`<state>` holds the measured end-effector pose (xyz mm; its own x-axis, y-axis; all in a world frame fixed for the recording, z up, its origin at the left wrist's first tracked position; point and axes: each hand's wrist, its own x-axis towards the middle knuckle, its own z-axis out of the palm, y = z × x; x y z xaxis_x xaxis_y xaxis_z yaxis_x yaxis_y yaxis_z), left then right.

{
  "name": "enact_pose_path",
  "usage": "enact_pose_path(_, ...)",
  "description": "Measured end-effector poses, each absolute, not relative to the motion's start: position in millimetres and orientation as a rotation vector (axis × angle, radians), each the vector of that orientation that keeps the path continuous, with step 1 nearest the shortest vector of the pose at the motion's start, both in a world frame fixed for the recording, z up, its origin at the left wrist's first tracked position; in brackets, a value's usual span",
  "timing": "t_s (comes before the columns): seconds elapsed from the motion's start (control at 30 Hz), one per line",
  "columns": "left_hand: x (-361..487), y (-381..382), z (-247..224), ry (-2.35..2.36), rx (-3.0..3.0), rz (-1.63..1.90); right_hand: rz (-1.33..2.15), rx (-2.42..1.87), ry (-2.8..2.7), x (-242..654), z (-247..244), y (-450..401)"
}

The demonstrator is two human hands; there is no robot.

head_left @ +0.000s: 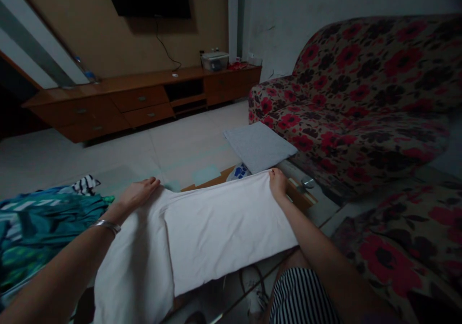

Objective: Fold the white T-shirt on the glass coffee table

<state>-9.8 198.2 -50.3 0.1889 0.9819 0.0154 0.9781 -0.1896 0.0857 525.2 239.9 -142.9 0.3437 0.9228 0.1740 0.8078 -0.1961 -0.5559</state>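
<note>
A white cloth garment [231, 227] lies spread in front of me, its left part folded over or hanging toward me. My right hand [278, 183] pinches its far right corner between thumb and fingers. On the far left edge of the fabric rests my left hand [140, 192], fingers stretched out and fairly flat, with a metal bracelet on the wrist. Beyond the right hand lies a folded grey cloth [260, 146]. Left of my left arm is a heap of teal and green clothes [46, 223], with a black-and-white striped piece on top.
A floral sofa [339, 97] stands at the right. Along the far wall runs a low wooden cabinet [133, 100] bearing a plastic box [215, 61]. Cardboard [301, 196] and a blue-and-white bag [238, 171] show around the white cloth's far edge.
</note>
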Motion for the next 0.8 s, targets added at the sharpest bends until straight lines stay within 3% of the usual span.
enact_pose_path(0.13, 5.8, 197.9, -56.7, 1.997, 2.576, -0.203, 0.274, -2.091, -1.535, 521.9, -132.4, 244.5)
enact_pose_path(0.37, 97.1, 143.1, -59.8, 2.117, 2.675, 0.022, 0.481, -1.977, -1.342, 575.7, -114.5, 239.4)
enact_pose_path(0.57, 168.8, 43.1, -96.5, 1.939, 2.446, 0.314, 0.654, -1.934, -1.207, 642.3, -124.0, 106.7)
enact_pose_path(0.8, 175.8, -3.4, -126.6, 2.091, 2.155, 0.628, 0.887, -1.862, -1.024, 621.8, -145.3, 1.2)
